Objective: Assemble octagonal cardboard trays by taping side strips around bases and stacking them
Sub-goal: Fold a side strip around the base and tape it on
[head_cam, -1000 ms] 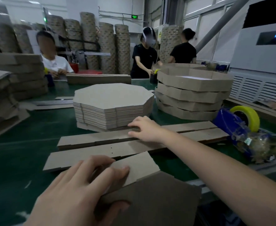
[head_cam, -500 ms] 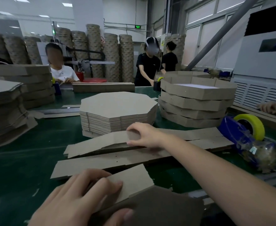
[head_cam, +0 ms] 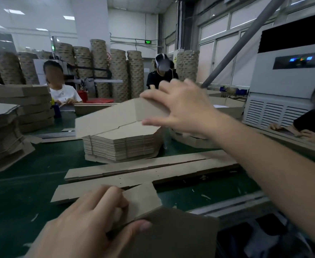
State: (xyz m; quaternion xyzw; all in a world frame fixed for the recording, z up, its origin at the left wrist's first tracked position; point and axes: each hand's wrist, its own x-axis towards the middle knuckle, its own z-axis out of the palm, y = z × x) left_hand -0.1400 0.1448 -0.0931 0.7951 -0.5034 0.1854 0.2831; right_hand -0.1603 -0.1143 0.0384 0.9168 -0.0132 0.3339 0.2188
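The right hand [head_cam: 182, 108] and its forearm cover most of the stack of finished trays [head_cam: 190, 141]; only a low edge and a bit of wall show past the wrist. The left hand [head_cam: 89, 224] pinches a cardboard base [head_cam: 143, 198] at the near edge of the green table [head_cam: 22, 183], fingers on top and thumb against a shadowed board. The frame's bottom cuts that board off, so its full outline cannot be made out.

Half a second ago the right hand was lifting a side strip [head_cam: 112, 118] from the table. Now it grips that strip by one end, fingers over the top edge, in the air above the stack of octagonal bases [head_cam: 123, 142]. The remaining strips [head_cam: 153, 170] lie flat in front of that stack. The left hand's grip is unchanged. The tape dispenser seen earlier is now out of sight.

The green sign [head_cam: 148, 41] above the far doorway and the lit display [head_cam: 300, 59] on the white unit [head_cam: 283, 86] are too small to read.
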